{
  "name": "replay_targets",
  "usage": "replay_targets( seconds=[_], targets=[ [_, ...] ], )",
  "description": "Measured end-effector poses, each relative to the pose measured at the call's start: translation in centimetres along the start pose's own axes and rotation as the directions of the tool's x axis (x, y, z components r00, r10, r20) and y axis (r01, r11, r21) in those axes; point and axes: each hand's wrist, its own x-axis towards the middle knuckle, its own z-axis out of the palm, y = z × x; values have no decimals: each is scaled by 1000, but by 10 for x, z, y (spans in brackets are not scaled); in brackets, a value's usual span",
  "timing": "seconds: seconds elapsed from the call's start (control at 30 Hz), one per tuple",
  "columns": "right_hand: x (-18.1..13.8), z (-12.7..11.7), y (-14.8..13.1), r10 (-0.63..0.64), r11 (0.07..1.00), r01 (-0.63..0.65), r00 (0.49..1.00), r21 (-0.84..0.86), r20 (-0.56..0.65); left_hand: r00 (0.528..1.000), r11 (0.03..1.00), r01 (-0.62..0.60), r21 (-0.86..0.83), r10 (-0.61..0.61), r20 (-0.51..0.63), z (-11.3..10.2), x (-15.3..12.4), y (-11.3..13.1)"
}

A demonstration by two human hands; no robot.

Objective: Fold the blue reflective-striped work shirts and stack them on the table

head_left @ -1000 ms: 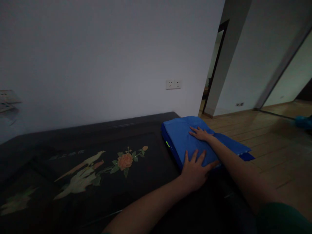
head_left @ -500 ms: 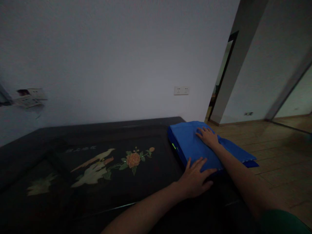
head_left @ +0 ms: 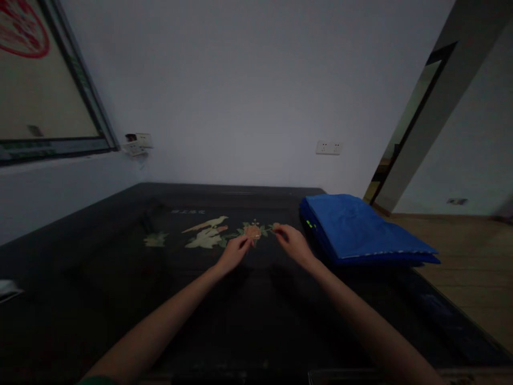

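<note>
Dark table [head_left: 248,310] below fingers [head_left: 284,230], contact unclear

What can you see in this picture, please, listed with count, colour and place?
Table: 1, black, against the wall
Folded cloth stack: 1, blue, on the table's right end
Bird-and-flower decoration: 1, cream, orange and green, on the tabletop
Unclear object: 1, whitish, left edge
Double socket: 1, white, back wall
Socket cluster: 1, white, beside the window
Low wall plate: 1, greyish, right
Window: 1, dark-framed, upper left
Doorway: 1, dark-framed, right
Wall: back one, pale grey
Floor: 1, brown, right
Left hand: 1, bare, by the orange flower
Right hand: 1, bare, by the decoration's right end
</note>
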Motion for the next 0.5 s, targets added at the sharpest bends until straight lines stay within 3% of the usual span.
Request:
replay_targets(
  seconds=[0.1, 0.2, 0.37, 0.5],
  targets=[
    [-16, 36, -38, 31, 998, -40, 986, 48, 165, 999, 999, 50, -15, -50, -6, -11, -23, -3],
    [-32, 57, -65, 77, 997, -83, 962, 11, 263, 999, 999, 36, 36, -37, 24, -14, -41, -5],
    [-53, 69, -84, 164, 980, -108, 910, -166, 380, 979, 969, -88, 230, 41, 199, -15, -59, -9],
    [-59, 66, -82, 62, 989, -2, 909, -145, 412, 945, 912, -206, 356, 90, 316, -17, -63, -10]
  ],
)
